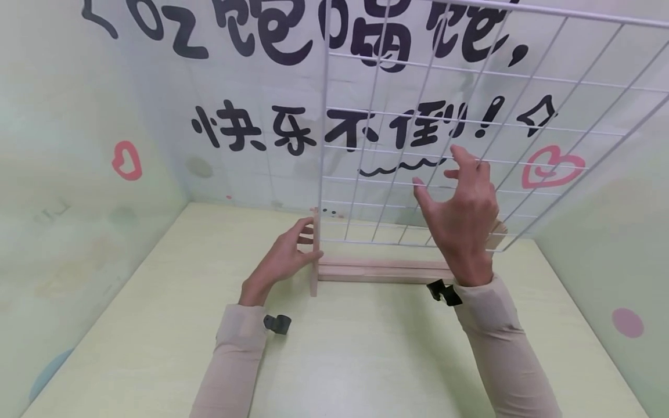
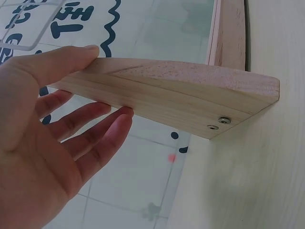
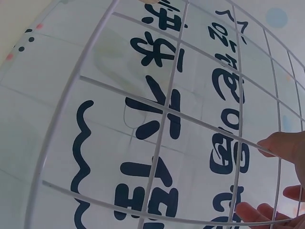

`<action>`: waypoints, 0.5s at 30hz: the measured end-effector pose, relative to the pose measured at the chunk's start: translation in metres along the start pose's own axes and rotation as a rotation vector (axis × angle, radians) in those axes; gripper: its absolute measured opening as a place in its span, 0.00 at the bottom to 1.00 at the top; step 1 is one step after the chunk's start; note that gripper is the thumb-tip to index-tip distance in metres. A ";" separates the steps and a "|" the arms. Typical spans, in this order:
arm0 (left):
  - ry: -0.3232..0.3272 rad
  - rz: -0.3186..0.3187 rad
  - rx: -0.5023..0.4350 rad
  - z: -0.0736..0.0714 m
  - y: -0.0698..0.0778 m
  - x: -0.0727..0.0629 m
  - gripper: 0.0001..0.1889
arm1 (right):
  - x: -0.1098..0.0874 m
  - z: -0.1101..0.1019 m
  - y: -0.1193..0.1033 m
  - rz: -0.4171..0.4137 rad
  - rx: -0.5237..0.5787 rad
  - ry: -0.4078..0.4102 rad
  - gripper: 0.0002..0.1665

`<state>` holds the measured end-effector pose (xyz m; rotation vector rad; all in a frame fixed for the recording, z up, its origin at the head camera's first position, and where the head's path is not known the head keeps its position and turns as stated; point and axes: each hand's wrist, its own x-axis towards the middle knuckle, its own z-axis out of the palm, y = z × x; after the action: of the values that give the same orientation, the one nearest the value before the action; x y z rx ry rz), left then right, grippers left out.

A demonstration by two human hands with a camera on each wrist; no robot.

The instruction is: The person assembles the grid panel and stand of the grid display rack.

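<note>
A white wire grid panel [image 1: 373,154] stands upright at a slant over a pale wooden stand. The stand has a crossbar [image 1: 381,273] and a side board [image 1: 315,273], with a second side piece [image 1: 497,233] partly hidden behind my right wrist. My left hand [image 1: 286,255] holds the left side board: the thumb lies on its edge and the fingertips touch its outer face, where two screw heads [image 2: 224,120] show. My right hand [image 1: 465,215] is at the grid's lower right, thumb and fingers spread apart among the wires [image 3: 240,138]; contact is unclear.
A light wooden-looking tabletop [image 1: 334,360] lies under the stand. Pale printed walls [image 1: 245,180] close in the back and both sides, with dark lettering and pink hearts [image 1: 127,161]. A small black device [image 1: 278,324] is on each wrist.
</note>
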<state>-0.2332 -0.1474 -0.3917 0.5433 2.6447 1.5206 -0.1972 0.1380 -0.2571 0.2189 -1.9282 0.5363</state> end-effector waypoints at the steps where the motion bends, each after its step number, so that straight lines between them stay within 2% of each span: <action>1: -0.003 0.000 -0.001 0.000 0.000 0.000 0.38 | 0.001 0.000 0.000 0.000 0.004 0.001 0.36; 15: -0.040 0.013 -0.007 -0.002 0.003 -0.002 0.37 | 0.006 0.002 0.001 0.006 0.008 0.004 0.35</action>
<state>-0.2307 -0.1481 -0.3885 0.5860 2.6099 1.5054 -0.2014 0.1388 -0.2526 0.2177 -1.9234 0.5480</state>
